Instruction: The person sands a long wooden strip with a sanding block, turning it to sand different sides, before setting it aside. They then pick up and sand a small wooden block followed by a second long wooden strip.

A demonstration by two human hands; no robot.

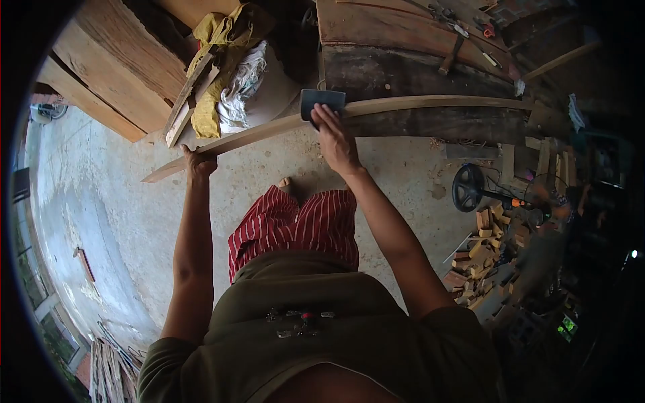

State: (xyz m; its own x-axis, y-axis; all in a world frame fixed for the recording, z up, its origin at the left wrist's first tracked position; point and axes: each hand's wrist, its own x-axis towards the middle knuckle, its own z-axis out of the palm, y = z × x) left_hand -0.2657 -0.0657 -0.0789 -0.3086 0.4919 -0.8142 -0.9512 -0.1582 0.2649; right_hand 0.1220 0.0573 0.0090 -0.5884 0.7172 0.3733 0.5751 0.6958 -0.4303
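Observation:
A long, narrow strip of wood (pixel 416 103) crosses the head view, looking curved through the wide lens. Its right part lies along the dark workbench (pixel 430 74), and its left end juts out over the floor. My left hand (pixel 200 162) is closed around the strip near that end. On the strip's middle, my right hand (pixel 338 144) presses a dark grey sheet, apparently sandpaper (pixel 329 98), against the wood. The fingers lie over the sheet; the thumb is mostly hidden.
A hammer (pixel 452 55) and other tools lie on the bench top. Large planks (pixel 114 60), a yellow cloth (pixel 208 111) and a white sack (pixel 247 87) are at upper left. Wood offcuts (pixel 480 262) and a black wheel (pixel 466 187) sit on the right.

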